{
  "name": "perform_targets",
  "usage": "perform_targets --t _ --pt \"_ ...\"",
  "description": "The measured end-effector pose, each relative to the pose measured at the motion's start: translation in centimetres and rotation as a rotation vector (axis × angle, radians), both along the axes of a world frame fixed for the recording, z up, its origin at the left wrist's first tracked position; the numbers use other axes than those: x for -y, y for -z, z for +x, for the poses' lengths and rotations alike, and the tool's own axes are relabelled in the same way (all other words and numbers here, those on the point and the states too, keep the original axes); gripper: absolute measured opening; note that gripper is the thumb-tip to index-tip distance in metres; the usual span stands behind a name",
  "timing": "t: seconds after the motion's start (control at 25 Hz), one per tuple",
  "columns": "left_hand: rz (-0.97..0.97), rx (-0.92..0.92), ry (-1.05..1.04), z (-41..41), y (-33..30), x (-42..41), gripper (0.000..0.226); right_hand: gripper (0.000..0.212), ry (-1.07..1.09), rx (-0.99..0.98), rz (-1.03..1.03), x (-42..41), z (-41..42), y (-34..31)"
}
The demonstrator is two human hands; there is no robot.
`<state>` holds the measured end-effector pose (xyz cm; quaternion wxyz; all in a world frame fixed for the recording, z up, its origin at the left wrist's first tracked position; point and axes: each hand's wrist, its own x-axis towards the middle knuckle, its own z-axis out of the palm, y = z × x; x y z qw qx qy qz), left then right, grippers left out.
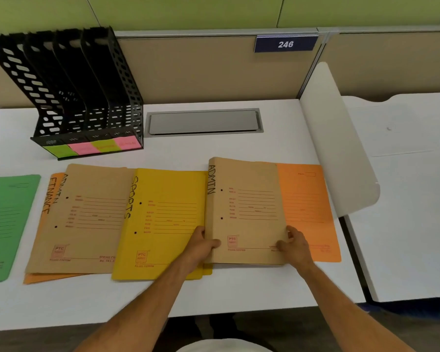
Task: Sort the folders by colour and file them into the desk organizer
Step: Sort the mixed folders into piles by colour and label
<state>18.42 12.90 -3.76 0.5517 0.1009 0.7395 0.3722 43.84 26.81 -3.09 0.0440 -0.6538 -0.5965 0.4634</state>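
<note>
on the counter (239, 295) just ahead, my left hand (201, 246) and right hand (294, 246) grip the brown admin folder (247, 212) by its near corners, long axis pointing away, the desk organizer (69, 97) far-left.

Green folder (7, 224): cut off by the left picture edge; its printed lines are too faint to read. Orange folder (36, 275) at left lies mostly under the brown folder (87, 219) marked ADMIN; only its spine lettering and lower edge show. The yellow folder (163, 219) covers that brown folder's right part. The orange folder (308, 212) at right is partly covered by the brown ADMIN folder (247, 212); its print is illegible. Sticky labels (92, 147) on the desk organizer (69, 85): writing blurred, unreadable. Small form text on all folders is too small to read. Fingers of the left hand (201, 245) are hidden beneath the folder.
</note>
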Motion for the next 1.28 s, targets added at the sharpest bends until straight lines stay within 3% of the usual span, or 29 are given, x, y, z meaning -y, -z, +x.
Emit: perform_targets --t 0.16,0.36,0.6,0.76,1.0,1.12,1.28 --pt "0.084 -0.012 -0.104 -1.6 -0.2 0.9 0.041 0.047 -0.025 0.029 0.139 -0.3 0.7 0.0" --pt "0.136 -0.007 -0.180 -3.7 -0.9 2.1 0.039 0.064 0.081 0.286 0.256 -2.1 3.5 0.3" --pt "0.137 -0.016 -0.241 -4.5 -1.2 3.6 0.042 0.105 0.147 0.525 0.012 -3.7 5.9 0.2" --pt "0.135 -0.035 -0.229 -4.4 -1.4 4.0 0.041 0.102 0.146 0.582 -0.017 -4.0 5.7 0.1" --pt "0.158 -0.033 -0.233 -5.1 -2.0 4.7 0.040 0.031 0.286 0.245 0.093 -4.2 6.7 -0.3" --pt "0.163 -0.034 -0.246 -5.6 -2.2 5.5 0.040 0.028 0.307 0.064 0.185 -3.8 7.6 -0.8" --pt "0.188 -0.014 -0.262 -6.3 -2.8 6.4 0.040 0.029 0.383 -0.376 0.131 -3.5 8.5 -1.7"
